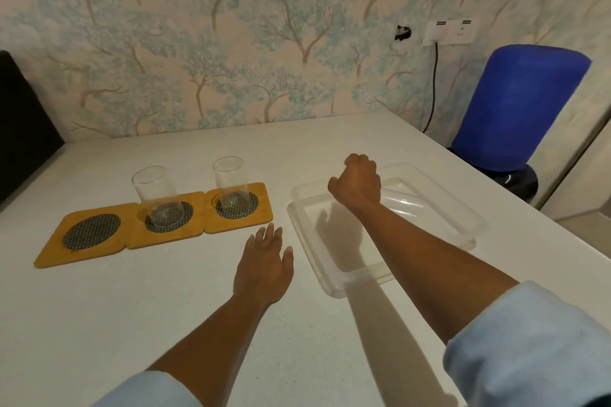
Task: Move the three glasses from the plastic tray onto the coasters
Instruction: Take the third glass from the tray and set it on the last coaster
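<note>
Three wooden coasters with dark mesh discs lie in a row on the white table. The left coaster (pixel 91 231) is bare. A clear glass (pixel 158 196) stands upright on the middle coaster (pixel 165 225), and a second glass (pixel 231 185) stands on the right coaster (pixel 239 208). The clear plastic tray (pixel 317 261) sits to their right. A third glass (pixel 405 198) lies on its side in the tray. My right hand (pixel 357 183) is over the tray with its fingers curled around that glass's near end. My left hand (pixel 264 261) rests flat on the table, fingers apart, between the coasters and the tray.
The table (pixel 165 307) ends against a patterned wall at the back. A blue water jug (pixel 515 109) on a dispenser stands past the table's right edge, under a wall socket with a black cable. A dark chair back (pixel 23 129) is at the far left.
</note>
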